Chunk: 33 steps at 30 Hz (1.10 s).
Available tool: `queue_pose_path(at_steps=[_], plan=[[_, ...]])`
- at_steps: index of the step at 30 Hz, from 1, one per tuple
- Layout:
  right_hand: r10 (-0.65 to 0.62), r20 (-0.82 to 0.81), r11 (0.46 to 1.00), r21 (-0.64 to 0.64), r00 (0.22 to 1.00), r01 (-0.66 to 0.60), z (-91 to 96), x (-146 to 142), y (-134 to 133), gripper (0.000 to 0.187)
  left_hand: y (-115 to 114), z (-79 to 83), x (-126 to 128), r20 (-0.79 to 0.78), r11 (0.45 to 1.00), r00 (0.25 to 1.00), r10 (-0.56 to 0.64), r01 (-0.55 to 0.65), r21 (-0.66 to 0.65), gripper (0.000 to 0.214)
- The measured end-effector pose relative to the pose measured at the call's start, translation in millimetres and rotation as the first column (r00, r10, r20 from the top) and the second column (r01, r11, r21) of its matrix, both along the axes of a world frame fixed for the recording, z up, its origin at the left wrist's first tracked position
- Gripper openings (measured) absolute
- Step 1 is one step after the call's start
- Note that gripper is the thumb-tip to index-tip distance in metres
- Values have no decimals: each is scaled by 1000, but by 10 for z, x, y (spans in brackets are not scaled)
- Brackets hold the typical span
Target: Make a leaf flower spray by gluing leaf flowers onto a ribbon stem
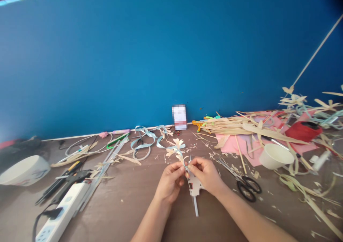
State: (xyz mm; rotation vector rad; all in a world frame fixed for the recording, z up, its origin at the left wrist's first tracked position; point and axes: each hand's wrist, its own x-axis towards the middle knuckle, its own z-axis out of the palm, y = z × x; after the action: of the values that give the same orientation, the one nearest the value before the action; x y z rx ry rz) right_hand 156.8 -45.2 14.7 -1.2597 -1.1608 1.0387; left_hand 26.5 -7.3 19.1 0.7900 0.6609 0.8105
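1. The flowers [177, 145] rise just beyond the fingertips, over the middle of the desk [115, 213]; their petals point away from the grip, probably so that they are not crushed.
2. The left hand [171, 181] pinches the lower end between thumb and forefinger, the other fingers curled in, perhaps to steady it.
3. The right hand [204, 174] pinches at the same place, its fingertips beside the left's; so close a two-handed grip suits fine work. What lies between them is too small to tell.
4. A white tool [196, 189] sits below the right hand; whether they touch, I cannot tell.
5. Scissors [242, 181] lie near the right forearm, handles towards the person, which seems handy for picking up.
6. Blue ribbon [146, 144] curls loosely beyond the left hand, likely within reach.
7. Straw [225, 125] is heaped partly on pink paper [227, 144], perhaps to hold the supply together.
8. The glue gun [72, 181] lies beside the power strip [64, 211], presumably for its cord.
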Motion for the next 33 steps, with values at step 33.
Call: queue_pose_path(at_steps=[33], plan=[[-284, 106, 948, 179, 953, 262, 114, 236, 39, 22, 92, 137, -143, -6, 973, 980, 200, -200, -113, 32]])
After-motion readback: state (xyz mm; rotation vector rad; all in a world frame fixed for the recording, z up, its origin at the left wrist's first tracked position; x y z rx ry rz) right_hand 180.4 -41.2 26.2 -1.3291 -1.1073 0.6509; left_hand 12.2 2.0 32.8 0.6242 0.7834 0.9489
